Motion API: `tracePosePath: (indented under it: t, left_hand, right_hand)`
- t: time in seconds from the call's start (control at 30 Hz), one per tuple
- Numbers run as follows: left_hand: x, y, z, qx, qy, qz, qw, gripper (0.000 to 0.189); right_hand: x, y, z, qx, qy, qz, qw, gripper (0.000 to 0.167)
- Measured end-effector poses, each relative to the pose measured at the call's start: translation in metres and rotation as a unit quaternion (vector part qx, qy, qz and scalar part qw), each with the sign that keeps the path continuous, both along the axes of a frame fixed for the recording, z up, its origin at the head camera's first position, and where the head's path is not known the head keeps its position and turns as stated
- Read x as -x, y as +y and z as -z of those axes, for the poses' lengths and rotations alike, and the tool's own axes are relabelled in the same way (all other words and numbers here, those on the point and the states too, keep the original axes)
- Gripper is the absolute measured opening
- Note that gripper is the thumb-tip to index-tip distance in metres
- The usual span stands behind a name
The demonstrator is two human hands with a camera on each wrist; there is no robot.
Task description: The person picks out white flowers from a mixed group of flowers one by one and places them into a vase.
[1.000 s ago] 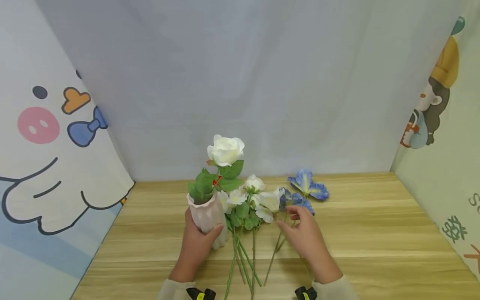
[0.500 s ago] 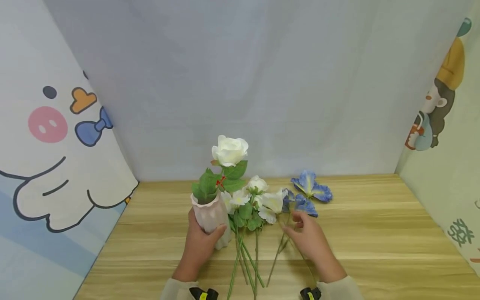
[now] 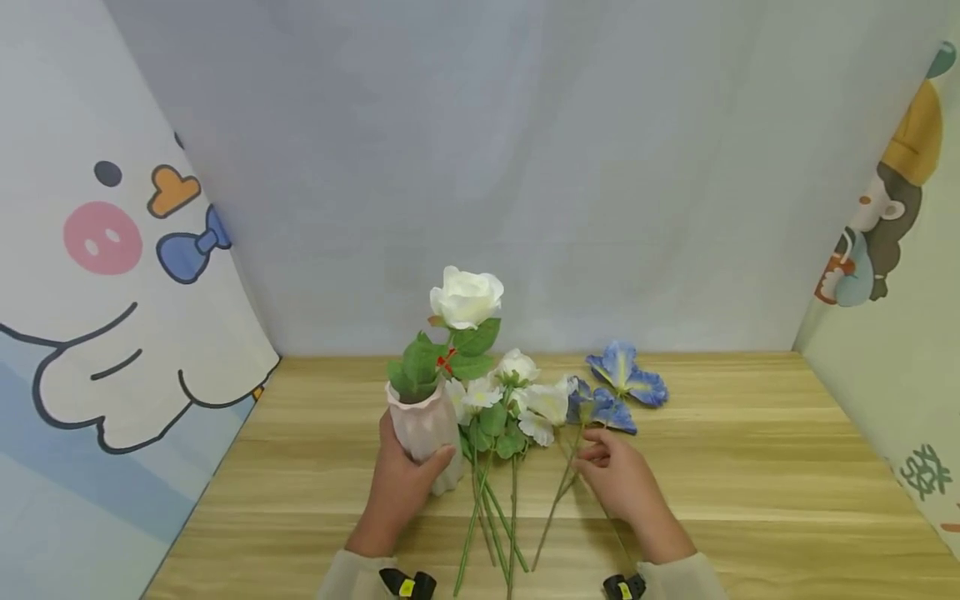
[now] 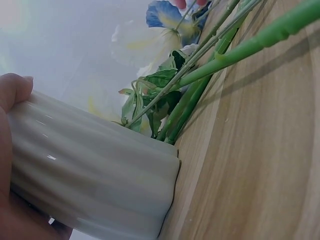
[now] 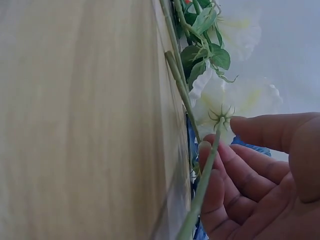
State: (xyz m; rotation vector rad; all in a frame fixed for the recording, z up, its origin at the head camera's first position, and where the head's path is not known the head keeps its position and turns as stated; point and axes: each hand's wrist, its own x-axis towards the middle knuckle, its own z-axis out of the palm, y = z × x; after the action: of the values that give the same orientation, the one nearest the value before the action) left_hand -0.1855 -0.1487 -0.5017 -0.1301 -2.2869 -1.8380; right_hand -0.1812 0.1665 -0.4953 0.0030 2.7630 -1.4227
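Note:
My left hand (image 3: 401, 492) grips a pale pink fluted vase (image 3: 427, 429), its thumb on the near side. A white rose (image 3: 467, 297) with green leaves rises from the vase mouth. In the left wrist view the vase (image 4: 100, 170) has its base on or close to the tabletop. My right hand (image 3: 618, 479) is at the stems beside the blue flowers (image 3: 611, 410). The right wrist view has a green stem (image 5: 202, 190) of a white flower (image 5: 250, 100) crossing in front of my fingers (image 5: 250, 172). The thumb is apart from the fingertips; whether they press the stem is unclear.
White flowers (image 3: 517, 367) with leaves (image 3: 491, 421) lie between my hands, their several stems (image 3: 512, 517) crossing towards me. Another blue flower (image 3: 647, 387) lies behind my right hand. A grey cloth (image 3: 525, 167) closes off the back of the wooden table (image 3: 750, 467).
The head view has shifted slightly. My right fingers have drawn a little closer together around the stems below the blue flowers. The left hand keeps its hold on the vase.

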Motion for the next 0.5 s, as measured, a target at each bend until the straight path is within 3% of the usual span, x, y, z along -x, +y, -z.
tracePosePath:
  t: [0.5]
  left_hand:
    - [0.0015, -0.0021, 0.0015, 0.004, -0.001, 0.005, 1.0, 0.096]
  right_hand:
    - [-0.0004, -0.0006, 0.0021, 0.076, -0.017, -0.017, 0.9968, 0.032]
